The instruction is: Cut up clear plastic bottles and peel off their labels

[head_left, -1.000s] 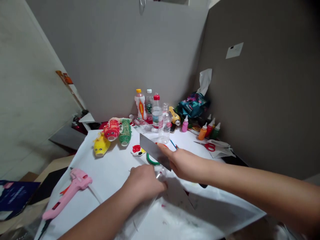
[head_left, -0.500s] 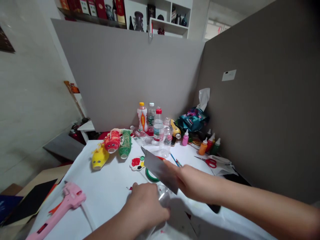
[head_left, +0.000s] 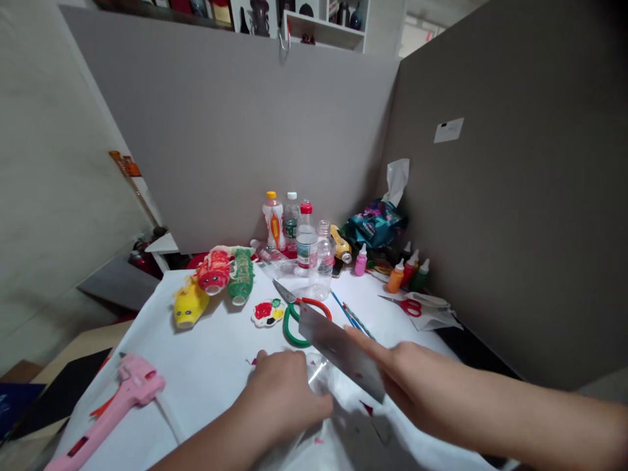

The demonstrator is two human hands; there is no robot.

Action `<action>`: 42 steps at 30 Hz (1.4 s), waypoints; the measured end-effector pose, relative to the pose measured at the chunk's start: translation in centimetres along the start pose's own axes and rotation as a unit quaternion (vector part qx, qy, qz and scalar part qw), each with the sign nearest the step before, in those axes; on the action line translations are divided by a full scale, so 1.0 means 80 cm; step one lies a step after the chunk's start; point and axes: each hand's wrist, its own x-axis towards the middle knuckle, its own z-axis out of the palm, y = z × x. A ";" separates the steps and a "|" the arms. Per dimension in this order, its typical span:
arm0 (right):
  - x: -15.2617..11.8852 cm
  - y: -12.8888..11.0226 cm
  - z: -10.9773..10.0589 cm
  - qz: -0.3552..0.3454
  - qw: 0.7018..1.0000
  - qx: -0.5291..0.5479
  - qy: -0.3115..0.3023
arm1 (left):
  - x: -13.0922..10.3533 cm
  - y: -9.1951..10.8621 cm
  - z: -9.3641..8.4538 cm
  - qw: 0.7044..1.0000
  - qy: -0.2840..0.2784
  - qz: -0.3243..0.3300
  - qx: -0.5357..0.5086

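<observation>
My left hand (head_left: 289,392) is closed around a clear plastic bottle (head_left: 318,371), pressing it down on the white-covered table. Most of that bottle is hidden beneath the hand. In my right hand (head_left: 400,366) is a kitchen knife, its broad grey blade (head_left: 338,350) slanting just to the right of the bottle and apart from it. The knife's handle is covered by my fingers. Partly behind the blade lie scissors (head_left: 290,337) with one green and one red handle. Beyond my left hand is a small paint palette (head_left: 269,320) with red, yellow and black paint.
Yellow (head_left: 190,306), red (head_left: 214,271) and green (head_left: 240,278) painted bottle figures stand at left. A pink glue gun (head_left: 128,389) lies nearer. Several bottles (head_left: 307,245), paint bottles (head_left: 395,278), red-handled scissors (head_left: 411,307) and brushes (head_left: 350,314) are at the back and right. Grey panels (head_left: 235,131) enclose the table.
My right hand has drawn the knife to the right and slightly down, uncovering more of the green-and-red scissors. The left hand stays on the bottle. The camera view has tilted downward a little.
</observation>
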 end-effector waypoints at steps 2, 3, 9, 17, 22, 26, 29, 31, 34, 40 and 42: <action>0.031 -0.008 -0.002 -0.042 0.999 -0.016 0.022 | 0.001 0.001 0.000 1.000 0.003 0.002 0.007; 0.047 -0.012 -0.002 -0.064 0.998 -0.007 0.028 | 0.001 0.002 -0.001 1.000 0.001 -0.001 0.009; 0.050 -0.006 0.004 -0.065 0.997 -0.009 0.029 | 0.004 -0.003 -0.007 1.000 -0.014 -0.023 0.016; -0.009 0.023 0.013 0.001 0.999 0.015 0.030 | 0.007 -0.004 -0.003 1.000 -0.027 -0.005 0.009; 0.062 -0.003 0.006 -0.068 0.996 0.023 0.052 | 0.008 -0.003 -0.003 0.999 -0.031 -0.024 0.009; 0.064 -0.006 0.009 -0.070 0.996 0.014 0.055 | 0.009 -0.006 -0.001 0.999 -0.030 -0.033 0.011; 0.023 0.010 0.010 -0.035 0.999 -0.001 0.022 | 0.010 -0.007 0.000 0.999 -0.027 -0.028 0.012; -0.003 0.024 0.008 -0.007 1.000 -0.003 0.019 | 0.010 -0.008 0.000 0.999 -0.030 -0.019 0.010; -0.011 0.034 0.005 0.001 1.000 0.005 0.026 | 0.010 -0.008 0.000 0.999 -0.032 -0.008 0.005; 0.070 0.006 0.003 -0.074 0.996 0.022 0.053 | 0.010 -0.007 0.003 1.000 -0.027 -0.005 -0.005; 0.083 -0.003 0.005 -0.079 0.995 0.018 0.059 | 0.011 -0.008 0.002 0.999 -0.031 -0.009 -0.007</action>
